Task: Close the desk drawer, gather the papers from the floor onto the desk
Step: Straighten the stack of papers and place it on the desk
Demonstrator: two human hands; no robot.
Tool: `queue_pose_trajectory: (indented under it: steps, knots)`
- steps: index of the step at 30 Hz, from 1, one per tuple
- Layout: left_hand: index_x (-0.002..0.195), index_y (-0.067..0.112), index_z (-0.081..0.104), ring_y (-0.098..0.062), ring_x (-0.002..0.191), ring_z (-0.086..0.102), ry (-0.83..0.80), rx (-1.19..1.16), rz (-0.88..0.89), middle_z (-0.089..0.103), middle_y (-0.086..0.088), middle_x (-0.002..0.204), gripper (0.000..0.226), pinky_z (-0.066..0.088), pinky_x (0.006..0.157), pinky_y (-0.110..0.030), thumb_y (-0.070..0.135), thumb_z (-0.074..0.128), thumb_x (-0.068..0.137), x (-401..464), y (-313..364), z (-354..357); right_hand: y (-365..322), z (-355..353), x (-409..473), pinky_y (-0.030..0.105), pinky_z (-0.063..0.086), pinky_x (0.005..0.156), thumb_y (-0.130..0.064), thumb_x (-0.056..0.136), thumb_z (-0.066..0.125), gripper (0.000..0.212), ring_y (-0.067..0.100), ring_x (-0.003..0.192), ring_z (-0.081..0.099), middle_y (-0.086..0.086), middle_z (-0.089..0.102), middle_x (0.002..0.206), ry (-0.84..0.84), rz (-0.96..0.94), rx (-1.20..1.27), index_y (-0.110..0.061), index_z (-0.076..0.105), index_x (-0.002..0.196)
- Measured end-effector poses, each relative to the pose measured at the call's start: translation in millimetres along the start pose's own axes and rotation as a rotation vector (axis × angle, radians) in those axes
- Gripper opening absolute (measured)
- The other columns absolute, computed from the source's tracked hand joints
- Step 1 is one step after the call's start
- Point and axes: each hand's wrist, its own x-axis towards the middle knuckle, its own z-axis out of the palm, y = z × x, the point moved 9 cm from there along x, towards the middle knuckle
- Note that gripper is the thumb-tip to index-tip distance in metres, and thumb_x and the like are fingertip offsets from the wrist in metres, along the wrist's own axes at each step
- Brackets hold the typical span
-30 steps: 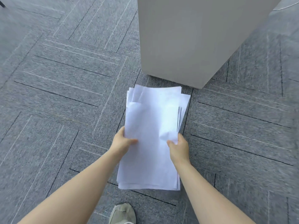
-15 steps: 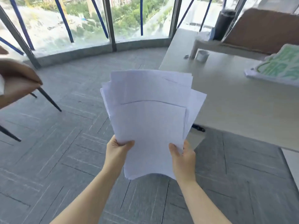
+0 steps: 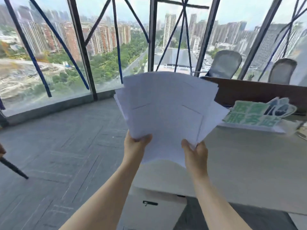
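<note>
White sheets of papers (image 3: 167,112), fanned and uneven at the edges, are held upright in the air above the near corner of the pale desk (image 3: 245,165), none of them yet resting on it. The left hand (image 3: 135,146) pinches the stack's lower left corner, thumb over the front sheet; the right hand (image 3: 195,152) pinches the lower right corner the same way. Between the two grips the bottom edge bows upward, unsupported.

Below the desk edge, the white drawer unit (image 3: 154,211) with its dark handle (image 3: 150,203) appears flush, though the blur makes that hard to confirm.

Because the sheets are splayed and not squared, the outer ones seem held only by friction, and a loosened thumb could let several slide out and fall back to the grey carpet floor (image 3: 66,155). Set down too near the edge, the stack could tip off the corner. Pushed too far right, it could strike the green-lettered sign (image 3: 254,116) lying on the desk.

Two office chairs (image 3: 224,63) stand beyond the desk, in front of the windows (image 3: 103,47) overlooking tower blocks.
</note>
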Motion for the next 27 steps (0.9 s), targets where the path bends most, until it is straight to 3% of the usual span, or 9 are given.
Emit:
queue_pose_trajectory:
  steps: [3,5,8,13,16,18,20,23,27]
  knots:
    - [0.100,0.018,0.064,-0.024,0.092,0.069,0.012,0.055,-0.128,0.073,-0.007,0.100,0.040,0.054,0.080,-0.041,0.015,0.076,0.062,19,-60,9,69,-4,35,0.023,0.052,0.068,-0.005,0.081,0.065,0.028,0.008,0.081,0.070,0.001,0.073,0.096,-0.061,0.152,-0.013,-0.015,0.066,0.107]
    - [0.105,0.024,0.061,-0.028,0.101,0.067,0.019,0.098,-0.213,0.071,-0.010,0.108,0.046,0.054,0.088,-0.050,0.016,0.075,0.062,29,-92,14,102,-7,55,0.027,0.055,0.068,-0.010,0.080,0.065,0.032,0.000,0.078,0.068,-0.001,0.072,0.100,-0.076,0.212,-0.036,-0.015,0.065,0.111]
    - [0.116,0.027,0.059,-0.024,0.102,0.066,0.013,0.144,-0.244,0.071,-0.007,0.111,0.057,0.054,0.089,-0.049,0.016,0.072,0.062,50,-113,32,120,-2,85,0.025,0.051,0.081,-0.015,0.077,0.065,0.034,-0.001,0.089,0.066,-0.008,0.070,0.102,-0.088,0.233,-0.074,-0.018,0.064,0.111]
    - [0.097,0.018,0.063,-0.023,0.085,0.062,0.001,0.223,-0.358,0.069,-0.006,0.090,0.032,0.050,0.071,-0.033,0.003,0.066,0.069,78,-135,57,143,18,117,0.021,0.049,0.077,-0.001,0.084,0.054,0.039,-0.005,0.084,0.064,-0.017,0.069,0.094,-0.223,0.342,-0.136,-0.038,0.056,0.095]
    - [0.081,0.013,0.064,-0.021,0.073,0.054,0.000,0.337,-0.358,0.064,0.000,0.073,0.014,0.043,0.063,-0.029,-0.001,0.064,0.081,104,-142,58,152,26,140,0.034,0.053,0.078,-0.007,0.087,0.050,0.025,0.014,0.087,0.069,-0.012,0.071,0.089,-0.250,0.356,-0.231,-0.031,0.059,0.090]
    - [0.080,0.006,0.062,-0.019,0.067,0.052,0.033,0.383,-0.333,0.062,0.001,0.072,0.006,0.039,0.061,-0.030,0.004,0.067,0.078,125,-135,55,152,33,162,0.020,0.050,0.066,-0.006,0.089,0.051,0.021,0.017,0.078,0.065,-0.013,0.066,0.083,-0.223,0.358,-0.274,-0.025,0.059,0.092]
    - [0.072,0.005,0.051,-0.018,0.059,0.043,0.052,0.440,-0.340,0.053,-0.001,0.068,0.019,0.032,0.054,-0.028,0.007,0.069,0.076,147,-131,51,152,45,181,0.011,0.043,0.055,-0.005,0.088,0.052,0.017,0.015,0.070,0.059,-0.007,0.065,0.080,-0.239,0.367,-0.348,-0.019,0.058,0.096]
    - [0.069,0.010,0.045,-0.019,0.055,0.041,0.055,0.527,-0.396,0.050,-0.003,0.065,0.023,0.031,0.051,-0.028,0.009,0.068,0.073,183,-138,39,169,72,202,0.027,0.047,0.061,-0.007,0.085,0.055,0.017,0.026,0.076,0.063,0.007,0.069,0.090,-0.311,0.444,-0.426,-0.012,0.063,0.099]
    - [0.083,0.001,0.060,-0.023,0.063,0.052,0.053,0.618,-0.464,0.060,-0.003,0.071,0.011,0.041,0.059,-0.031,0.009,0.059,0.076,232,-166,19,208,112,226,0.039,0.055,0.075,-0.011,0.078,0.059,0.025,0.032,0.085,0.068,0.016,0.072,0.098,-0.357,0.564,-0.478,-0.006,0.065,0.102]
